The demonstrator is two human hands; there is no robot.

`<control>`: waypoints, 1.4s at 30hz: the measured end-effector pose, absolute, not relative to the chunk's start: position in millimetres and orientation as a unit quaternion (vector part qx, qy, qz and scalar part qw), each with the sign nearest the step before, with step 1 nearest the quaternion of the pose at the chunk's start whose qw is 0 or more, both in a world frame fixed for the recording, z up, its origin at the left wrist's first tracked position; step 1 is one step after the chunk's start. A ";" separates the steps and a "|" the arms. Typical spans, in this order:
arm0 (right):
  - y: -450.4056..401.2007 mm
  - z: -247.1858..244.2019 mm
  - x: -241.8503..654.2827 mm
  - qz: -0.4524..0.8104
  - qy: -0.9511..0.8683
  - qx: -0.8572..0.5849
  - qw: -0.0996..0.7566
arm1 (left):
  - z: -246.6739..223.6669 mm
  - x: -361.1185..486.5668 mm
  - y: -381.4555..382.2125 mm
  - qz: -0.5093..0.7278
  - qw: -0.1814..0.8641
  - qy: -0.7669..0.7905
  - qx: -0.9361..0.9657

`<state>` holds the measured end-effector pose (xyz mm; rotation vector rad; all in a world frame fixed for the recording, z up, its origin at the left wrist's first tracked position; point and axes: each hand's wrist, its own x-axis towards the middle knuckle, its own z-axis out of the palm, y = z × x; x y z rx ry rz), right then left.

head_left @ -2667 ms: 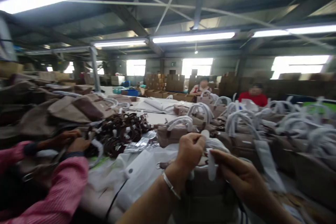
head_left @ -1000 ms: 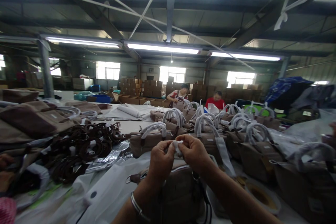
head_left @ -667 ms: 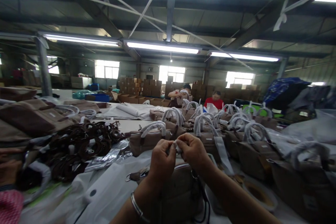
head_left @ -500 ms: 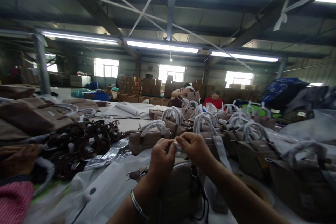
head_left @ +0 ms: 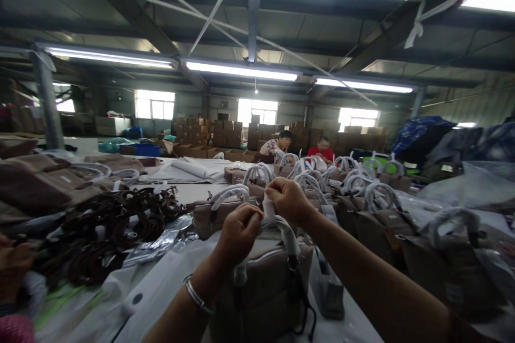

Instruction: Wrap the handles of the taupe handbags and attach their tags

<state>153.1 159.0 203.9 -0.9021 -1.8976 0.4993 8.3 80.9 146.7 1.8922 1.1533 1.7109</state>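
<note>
Both hands [head_left: 263,214] pinch soft white wrap [head_left: 281,228] on arched handle

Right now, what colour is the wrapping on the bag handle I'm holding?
White, on the handle wrapping, in the head view.

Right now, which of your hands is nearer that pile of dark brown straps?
Left. The left hand grips the bag's white-wrapped handle on the side toward the straps; the right hand is farther away.

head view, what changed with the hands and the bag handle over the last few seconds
The right hand rose above the left hand, drawing the white wrap upward over the bag handle; a second ago both pinched it at one level. The bag, strap pile and the finished bags stayed put.
</note>
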 end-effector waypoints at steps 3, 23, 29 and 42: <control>153.8 200.7 151.4 0.225 -0.778 -0.360 0.464 | 151.2 7.1 84.0 0.624 0.191 0.396 0.646; 167.5 204.7 160.6 0.294 -0.697 -0.322 0.570 | 157.3 24.4 84.5 0.466 0.040 0.386 0.795; 175.9 192.4 179.0 0.338 -0.655 -0.383 0.557 | 164.4 18.6 87.6 0.420 0.002 0.348 0.838; 95.3 -17.3 265.3 0.280 -0.629 -0.506 0.519 | 12.5 -43.4 13.8 0.585 0.101 0.652 0.472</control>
